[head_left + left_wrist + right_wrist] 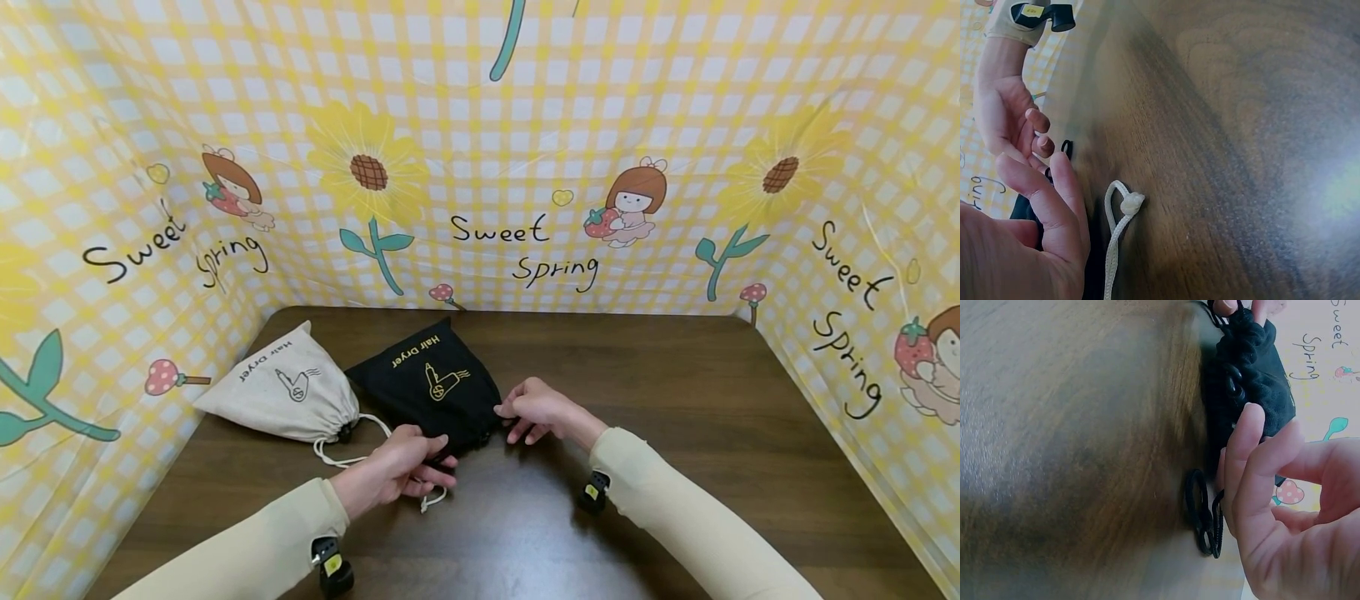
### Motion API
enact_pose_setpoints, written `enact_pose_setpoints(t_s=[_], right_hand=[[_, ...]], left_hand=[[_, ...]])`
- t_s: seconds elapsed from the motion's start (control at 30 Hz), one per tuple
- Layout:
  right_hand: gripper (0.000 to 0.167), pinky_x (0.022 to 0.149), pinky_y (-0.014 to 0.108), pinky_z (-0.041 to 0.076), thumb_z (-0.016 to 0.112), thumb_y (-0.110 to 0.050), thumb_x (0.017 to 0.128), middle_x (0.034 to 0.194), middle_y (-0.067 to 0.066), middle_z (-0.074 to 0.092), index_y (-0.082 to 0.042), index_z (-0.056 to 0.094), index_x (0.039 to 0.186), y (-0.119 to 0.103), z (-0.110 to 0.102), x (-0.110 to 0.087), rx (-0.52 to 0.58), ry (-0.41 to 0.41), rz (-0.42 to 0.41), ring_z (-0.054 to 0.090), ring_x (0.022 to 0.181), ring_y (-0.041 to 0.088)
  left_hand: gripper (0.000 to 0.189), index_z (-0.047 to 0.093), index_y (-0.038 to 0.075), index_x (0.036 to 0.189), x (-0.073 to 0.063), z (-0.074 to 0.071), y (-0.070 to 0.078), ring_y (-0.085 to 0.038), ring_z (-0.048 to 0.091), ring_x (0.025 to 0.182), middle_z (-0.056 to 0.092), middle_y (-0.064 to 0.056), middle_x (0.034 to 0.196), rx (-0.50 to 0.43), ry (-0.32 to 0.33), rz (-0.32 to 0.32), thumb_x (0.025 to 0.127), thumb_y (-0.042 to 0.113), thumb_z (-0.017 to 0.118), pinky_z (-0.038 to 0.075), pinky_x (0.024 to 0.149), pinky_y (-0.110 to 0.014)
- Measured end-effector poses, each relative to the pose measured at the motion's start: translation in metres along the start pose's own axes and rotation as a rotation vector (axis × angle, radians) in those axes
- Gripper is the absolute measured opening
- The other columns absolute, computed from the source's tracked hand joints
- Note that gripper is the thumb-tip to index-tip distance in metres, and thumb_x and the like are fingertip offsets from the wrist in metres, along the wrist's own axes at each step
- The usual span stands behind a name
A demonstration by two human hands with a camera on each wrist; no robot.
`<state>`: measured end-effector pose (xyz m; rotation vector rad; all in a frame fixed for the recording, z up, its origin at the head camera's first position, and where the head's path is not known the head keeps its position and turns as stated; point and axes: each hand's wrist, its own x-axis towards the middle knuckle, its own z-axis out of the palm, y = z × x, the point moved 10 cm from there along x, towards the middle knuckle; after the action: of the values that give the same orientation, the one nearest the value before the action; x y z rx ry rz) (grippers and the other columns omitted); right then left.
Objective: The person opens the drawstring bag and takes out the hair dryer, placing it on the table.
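Note:
A black drawstring bag [427, 379] with yellow "Hair Dryer" lettering and a dryer outline lies flat on the table, its gathered mouth [1241, 375] toward me. At the mouth's left end, my left hand [401, 467] pinches the bag's drawstring, partly hidden by the fingers. On the opposite end, my right hand [542, 410] pinches the drawstring between thumb and fingers, and a loop of black cord [1200, 515] hangs below it. To the left lies a cream drawstring bag [288, 387] with black lettering, its white cord [1112, 240] running beneath my left hand.
The brown wooden table [637, 367] spreads to the right of both bags. Yellow checked cloth [480, 150] walls it in at the back and on both sides. Light glares off the table's near middle.

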<state>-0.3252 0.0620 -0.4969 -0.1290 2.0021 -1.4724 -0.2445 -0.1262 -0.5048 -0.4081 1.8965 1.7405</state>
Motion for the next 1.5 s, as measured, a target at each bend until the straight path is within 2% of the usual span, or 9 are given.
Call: enact_pose_setpoints(t_s=[0.47,1.5], right_hand=[[0.018,0.048,0.024,0.051,0.061,-0.011,0.107,0.102,0.021,0.068,0.006,0.064,0.103,0.0014,-0.0039,0.0009,0.017,0.023,0.005,0.07,0.063,0.018],[0.017,0.048,0.025,0.051,0.061,-0.011,0.107,0.102,0.022,0.069,0.005,0.065,0.105,0.0026,-0.0077,0.0024,0.041,0.035,0.012,0.069,0.062,0.017]], left_hand=[[0.02,0.037,-0.003,0.112,0.0009,0.0005,-0.0002,-0.021,0.075,0.065,0.072,-0.017,0.099,0.011,-0.005,-0.004,0.112,0.011,0.051,0.048,0.046,-0.018],[0.018,0.038,-0.003,0.111,-0.0009,-0.0004,0.0033,-0.019,0.074,0.064,0.069,-0.015,0.096,0.014,-0.007,-0.017,0.112,0.01,0.05,0.042,0.044,-0.015]])
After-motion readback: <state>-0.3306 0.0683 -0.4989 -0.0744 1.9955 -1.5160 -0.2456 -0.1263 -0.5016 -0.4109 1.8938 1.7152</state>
